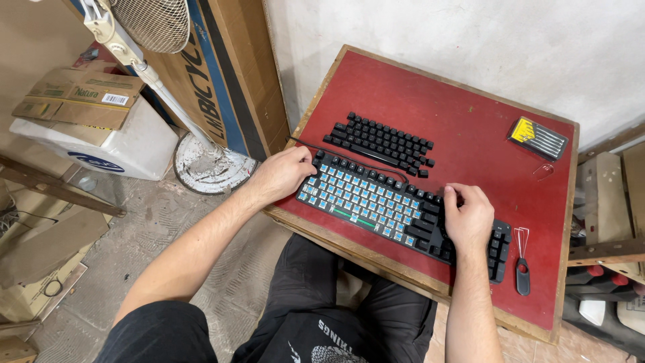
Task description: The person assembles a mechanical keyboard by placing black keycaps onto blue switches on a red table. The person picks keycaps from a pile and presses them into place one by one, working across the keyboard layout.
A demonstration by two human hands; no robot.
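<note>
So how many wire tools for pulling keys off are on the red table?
2. One black-handled key puller lies right of the keyboard, near the right hand. One thin wire puller lies below the screwdriver case. Others could be hidden.

A mechanical keyboard (403, 212) is lying slantwise on the red tabletop (470, 128), most of its keycaps off so that blue switches are showing. The left hand (282, 173) is resting on the keyboard's upper-left corner, fingers curled over the edge. The right hand (468, 215) is pressing down on the right part, where black caps are sitting in place. Just behind the keyboard, a block of loose black keycaps (379, 142) is lying in rows, a black cable (349, 160) running between them. A wire keycap puller (522, 262) is lying near the keyboard's right end, and a screwdriver set (537, 137) is sitting well apart at the far corner.
</note>
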